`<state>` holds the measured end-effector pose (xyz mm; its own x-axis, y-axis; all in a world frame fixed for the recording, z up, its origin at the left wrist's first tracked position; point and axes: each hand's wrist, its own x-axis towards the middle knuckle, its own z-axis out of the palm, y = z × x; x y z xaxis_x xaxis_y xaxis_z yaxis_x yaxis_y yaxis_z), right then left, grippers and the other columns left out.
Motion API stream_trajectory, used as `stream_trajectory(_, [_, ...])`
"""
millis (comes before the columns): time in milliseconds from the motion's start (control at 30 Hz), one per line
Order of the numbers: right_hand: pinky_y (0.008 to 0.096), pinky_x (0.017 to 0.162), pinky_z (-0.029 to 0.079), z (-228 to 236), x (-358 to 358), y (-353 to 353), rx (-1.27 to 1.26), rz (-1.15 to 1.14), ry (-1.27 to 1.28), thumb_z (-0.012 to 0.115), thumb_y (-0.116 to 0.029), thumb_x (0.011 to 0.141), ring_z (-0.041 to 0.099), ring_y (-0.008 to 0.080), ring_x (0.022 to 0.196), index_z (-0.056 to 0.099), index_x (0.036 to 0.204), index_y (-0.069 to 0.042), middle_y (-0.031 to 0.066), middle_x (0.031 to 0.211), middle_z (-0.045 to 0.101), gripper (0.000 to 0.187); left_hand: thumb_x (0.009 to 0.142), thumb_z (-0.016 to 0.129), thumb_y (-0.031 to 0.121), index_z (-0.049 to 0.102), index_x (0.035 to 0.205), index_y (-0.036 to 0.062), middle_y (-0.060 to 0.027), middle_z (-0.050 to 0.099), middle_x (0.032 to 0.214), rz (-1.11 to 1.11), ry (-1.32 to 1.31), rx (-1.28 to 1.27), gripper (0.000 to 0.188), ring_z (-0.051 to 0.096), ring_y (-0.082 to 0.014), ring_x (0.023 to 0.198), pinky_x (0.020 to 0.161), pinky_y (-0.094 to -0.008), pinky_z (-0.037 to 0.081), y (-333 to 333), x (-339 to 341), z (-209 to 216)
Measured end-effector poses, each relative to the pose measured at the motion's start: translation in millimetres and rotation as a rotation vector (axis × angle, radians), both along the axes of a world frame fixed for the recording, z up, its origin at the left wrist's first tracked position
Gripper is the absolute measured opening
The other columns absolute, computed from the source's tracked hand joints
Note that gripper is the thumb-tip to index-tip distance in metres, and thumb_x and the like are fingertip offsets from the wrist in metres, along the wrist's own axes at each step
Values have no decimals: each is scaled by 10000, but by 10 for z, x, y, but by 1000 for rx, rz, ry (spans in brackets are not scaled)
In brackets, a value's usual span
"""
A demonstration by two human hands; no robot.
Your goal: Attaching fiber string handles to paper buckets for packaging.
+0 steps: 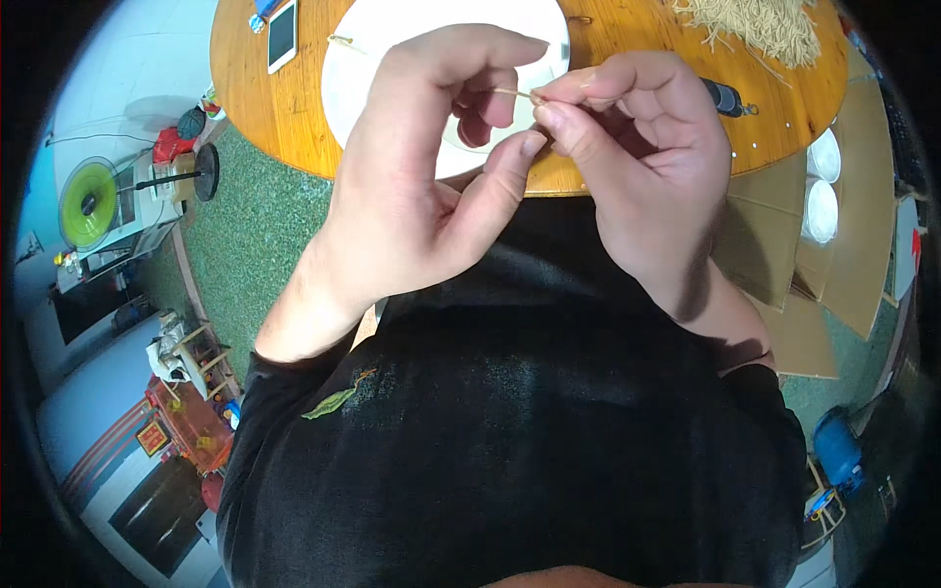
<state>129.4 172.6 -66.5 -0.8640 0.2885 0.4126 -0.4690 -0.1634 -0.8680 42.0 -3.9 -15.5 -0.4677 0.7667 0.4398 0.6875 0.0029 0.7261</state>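
A thin tan cord (510, 92) stretches between my two hands above the near edge of a round wooden table. My right hand (662, 137) pinches it between thumb and forefinger. At its other end the cord runs in among the curled fingers of my left hand (421, 147), whose thumb stands apart from the forefinger; exactly how those fingers grip it is partly hidden. Beneath the hands lies a large round white plate (345, 93), with a short tan cord piece (340, 40) at its left side. A heap of similar tan cords (760, 27) sits at the table's far right.
On the wooden table (265, 108) lie a white phone (283, 37) at the left and a dark fob-like object (723, 98) with a metal ring at the right. Cardboard (760, 230) and white round containers (820, 211) are beyond the right edge. A green fan (88, 203) stands left.
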Motion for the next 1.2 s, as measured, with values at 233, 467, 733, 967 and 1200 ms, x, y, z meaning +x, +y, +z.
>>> stream_trajectory(233, [252, 887, 583, -92, 34, 130, -134, 48, -106, 680, 66, 1023, 722, 126, 942, 564, 1130, -14, 135, 1116, 761, 177, 906, 800, -98, 590, 1278, -44, -128, 631, 1144, -7, 477, -115, 430, 601, -156, 910, 783, -270, 496, 25, -112, 61])
stream_trajectory(467, [249, 875, 567, -76, 41, 141, -144, 62, -112, 678, 41, 1035, 710, 122, 914, 563, 1114, -25, 135, 1090, 756, 154, 858, 849, -69, 745, 1048, -26, -98, 688, 971, 145, 290, 71, 221, 638, -180, 832, 721, -279, 513, 90, -38, -7])
stream_trajectory(733, [258, 864, 586, -57, 68, 112, -158, 32, -165, 685, 42, 1032, 710, 126, 909, 579, 1089, -19, 121, 1082, 747, 135, 855, 853, -62, 765, 1006, -19, -73, 694, 882, 175, 419, -11, 180, 637, -172, 785, 689, -281, 499, 110, -4, 43])
stream_trajectory(967, [252, 870, 590, -22, 70, 178, -65, 54, -135, 677, 27, 1043, 721, 124, 928, 617, 1118, -4, 123, 1099, 758, 101, 907, 834, -16, 764, 989, -16, -55, 679, 867, 173, 311, -47, 108, 600, -137, 760, 683, -254, 465, 131, 22, 78])
stream_trajectory(1200, [269, 877, 591, 62, 84, 190, 10, 91, -137, 669, 8, 1052, 724, 126, 920, 643, 1148, 3, 115, 1068, 765, 99, 917, 822, -20, 759, 1009, -25, -29, 637, 867, 205, 144, -81, 111, 573, -108, 756, 683, -241, 452, 88, 27, 73])
